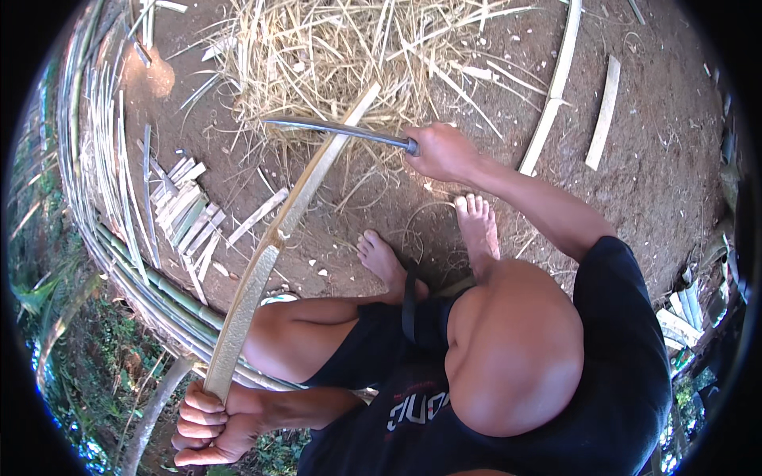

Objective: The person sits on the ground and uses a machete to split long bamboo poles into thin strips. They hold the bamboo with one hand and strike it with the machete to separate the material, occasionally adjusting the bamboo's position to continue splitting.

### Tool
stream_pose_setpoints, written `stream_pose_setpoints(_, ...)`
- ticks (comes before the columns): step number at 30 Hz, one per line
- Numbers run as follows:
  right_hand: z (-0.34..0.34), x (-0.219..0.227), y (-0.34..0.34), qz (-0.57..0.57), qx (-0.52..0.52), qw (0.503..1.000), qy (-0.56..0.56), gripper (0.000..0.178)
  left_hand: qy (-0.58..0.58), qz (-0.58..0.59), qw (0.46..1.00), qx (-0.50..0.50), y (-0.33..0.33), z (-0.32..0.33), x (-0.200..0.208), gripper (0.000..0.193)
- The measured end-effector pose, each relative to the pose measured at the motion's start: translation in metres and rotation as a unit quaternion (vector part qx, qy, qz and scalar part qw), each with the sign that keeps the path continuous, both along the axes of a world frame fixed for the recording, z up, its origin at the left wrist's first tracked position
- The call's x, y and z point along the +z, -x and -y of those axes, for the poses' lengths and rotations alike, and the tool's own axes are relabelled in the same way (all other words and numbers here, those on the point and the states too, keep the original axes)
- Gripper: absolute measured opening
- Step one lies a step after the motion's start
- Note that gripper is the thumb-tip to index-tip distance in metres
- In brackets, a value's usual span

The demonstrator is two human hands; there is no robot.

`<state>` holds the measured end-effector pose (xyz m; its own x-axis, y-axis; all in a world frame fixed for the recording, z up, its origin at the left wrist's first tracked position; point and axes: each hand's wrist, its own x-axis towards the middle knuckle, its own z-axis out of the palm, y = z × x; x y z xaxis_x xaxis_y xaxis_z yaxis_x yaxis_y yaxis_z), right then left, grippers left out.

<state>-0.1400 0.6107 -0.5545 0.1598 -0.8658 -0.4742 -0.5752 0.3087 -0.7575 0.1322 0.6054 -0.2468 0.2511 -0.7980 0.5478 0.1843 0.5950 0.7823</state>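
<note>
A long split bamboo strip (255, 279) slants from the lower left up toward the straw-coloured heap, with a node about midway along it. Its near end is wrapped in the fingers of my left hand (218, 424), which is closed. My right hand (446, 152) grips the handle of a long-bladed knife (341, 128); most of the handle is hidden in the fist. The blade points left and crosses the strip a little below its far end, seemingly touching it. My bare feet (479, 230) rest on the soil beneath.
A heap of pale bamboo shavings (317, 47) lies ahead. Short cut slats (186, 208) are stacked at the left, beside long bamboo poles (155, 289) curving along the edge. Farther right lie a long strip (549, 111) and a shorter slat (605, 115). Green plants (103, 341) grow lower left.
</note>
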Motion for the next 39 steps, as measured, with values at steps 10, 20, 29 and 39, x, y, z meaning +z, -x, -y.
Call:
stream_pose_setpoints(10,-0.001,-0.020,0.007,-0.016,0.046,0.998,-0.034,0.019,0.005,0.039,0.999,0.032,0.001,0.000,-0.001,0.051)
stream_pose_setpoints(20,-0.001,-0.033,0.022,-0.032,0.043,0.999,-0.006,0.018,-0.015,0.008,1.000,0.002,-0.012,0.007,0.001,0.052)
stream_pose_setpoints(29,-0.005,-0.054,0.030,-0.041,0.009,0.993,-0.107,0.022,-0.022,0.008,0.999,-0.026,-0.016,0.008,0.003,0.052)
stream_pose_setpoints(39,-0.016,0.016,-0.002,0.033,0.008,0.997,-0.066,0.022,-0.035,-0.023,0.994,0.103,-0.020,0.016,-0.003,0.048)
